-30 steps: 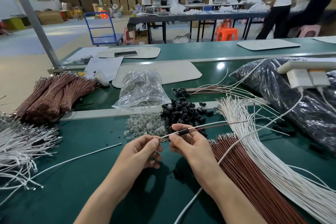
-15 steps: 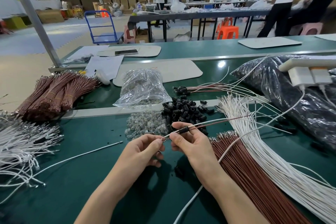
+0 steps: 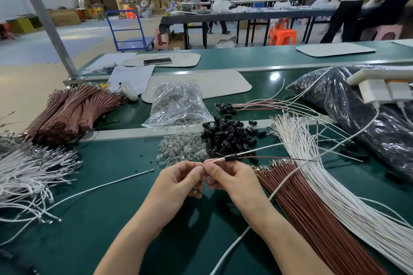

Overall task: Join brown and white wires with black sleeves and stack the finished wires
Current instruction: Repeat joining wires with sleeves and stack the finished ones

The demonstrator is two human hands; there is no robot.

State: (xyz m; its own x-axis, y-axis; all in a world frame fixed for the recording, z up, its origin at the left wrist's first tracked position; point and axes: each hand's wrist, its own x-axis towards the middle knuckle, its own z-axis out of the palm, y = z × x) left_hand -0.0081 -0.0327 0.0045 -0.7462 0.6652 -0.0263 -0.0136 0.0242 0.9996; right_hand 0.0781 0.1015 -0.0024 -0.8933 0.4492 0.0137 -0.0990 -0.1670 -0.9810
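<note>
On the green worktop [image 3: 111, 219], a white wire [image 3: 263, 148] and a brown wire [image 3: 279, 158] are threaded together through one black sleeve [image 3: 230, 158]. Their near ends are pinched between thumb and forefinger of the right hand [image 3: 234, 182], and the very tips are pinched by the curled fingers [image 3: 196, 171] of the left hand [image 3: 176, 183]. The sleeve is seen at one o'clock from the hands. A heap of loose sleeves [image 3: 228, 136] is found at twelve o'clock, finished wires [image 3: 250, 106] are stacked behind it, and loose brown wires [image 3: 312, 219] and loose white wires [image 3: 335, 185] are spread at four o'clock.
</note>
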